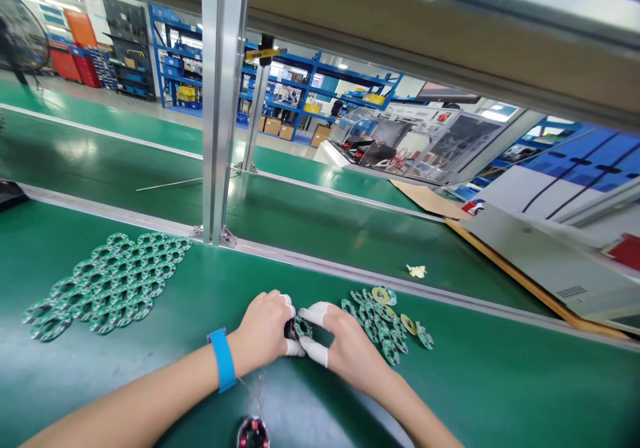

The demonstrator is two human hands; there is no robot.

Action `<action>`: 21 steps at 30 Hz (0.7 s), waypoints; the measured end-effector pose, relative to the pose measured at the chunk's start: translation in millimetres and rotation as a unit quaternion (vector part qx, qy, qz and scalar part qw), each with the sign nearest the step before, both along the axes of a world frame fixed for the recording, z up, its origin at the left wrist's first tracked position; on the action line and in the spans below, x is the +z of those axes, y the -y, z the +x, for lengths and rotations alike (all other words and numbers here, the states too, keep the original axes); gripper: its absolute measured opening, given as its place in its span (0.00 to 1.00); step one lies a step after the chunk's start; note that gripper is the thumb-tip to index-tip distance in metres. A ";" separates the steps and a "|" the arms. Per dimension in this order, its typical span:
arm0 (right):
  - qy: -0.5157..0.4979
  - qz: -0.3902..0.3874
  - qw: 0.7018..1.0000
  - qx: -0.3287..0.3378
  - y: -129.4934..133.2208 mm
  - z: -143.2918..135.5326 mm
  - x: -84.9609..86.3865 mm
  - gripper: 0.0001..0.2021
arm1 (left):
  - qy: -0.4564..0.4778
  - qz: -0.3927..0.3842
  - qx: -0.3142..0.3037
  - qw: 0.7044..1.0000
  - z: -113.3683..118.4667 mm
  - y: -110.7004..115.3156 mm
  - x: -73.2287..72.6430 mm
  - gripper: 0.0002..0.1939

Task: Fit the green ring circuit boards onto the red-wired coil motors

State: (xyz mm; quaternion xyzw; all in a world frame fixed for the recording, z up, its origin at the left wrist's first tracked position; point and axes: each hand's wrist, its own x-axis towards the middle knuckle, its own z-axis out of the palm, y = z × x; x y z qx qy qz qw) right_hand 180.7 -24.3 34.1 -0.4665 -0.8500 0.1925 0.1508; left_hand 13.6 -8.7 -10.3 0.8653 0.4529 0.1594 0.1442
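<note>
My left hand (265, 325), with white finger cots and a blue wristband, pinches a dark wound part that looks like a motor stator (290, 330). Against its right face sits a green ring-shaped circuit board (303, 327), held between the thumb and finger of my right hand (345, 345), which also wears finger cots. My fingertips partly hide both pieces. Nearer to me, a second stator (253, 433) with copper-red windings and thin loose wires is cut off by the lower picture edge.
Many overlapping ring boards (123, 278) lie in rows at left. A looser pile of ring boards (383, 325), some yellowish, lies right of my hands. An aluminium post (220, 101) rises behind the bench ledge. Crumpled paper (416, 271) lies beyond the ledge; a grey panel (550, 261) leans right.
</note>
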 end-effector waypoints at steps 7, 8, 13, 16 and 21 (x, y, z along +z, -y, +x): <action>0.012 -0.012 0.999 -0.029 0.7 -1.5 2.4 0.05 | -0.005 -0.001 -0.003 1.000 0.5 -0.4 2.1 0.18; 0.019 -0.015 0.999 -0.034 0.7 -2.4 3.0 0.05 | -0.005 -0.001 -0.004 1.000 0.7 -0.4 1.5 0.18; 0.014 -0.018 0.999 -0.039 -0.3 -2.1 0.0 0.07 | -0.006 -0.010 -0.005 1.000 2.2 -0.4 -1.4 0.18; -0.009 -0.025 0.999 -0.040 -1.0 0.1 -2.9 0.07 | -0.012 -0.016 -0.007 1.000 3.3 -1.6 -1.1 0.18; -0.027 -0.036 0.998 -0.034 -0.9 -0.5 -0.4 0.08 | -0.025 -0.016 -0.008 1.000 3.6 -3.2 1.3 0.18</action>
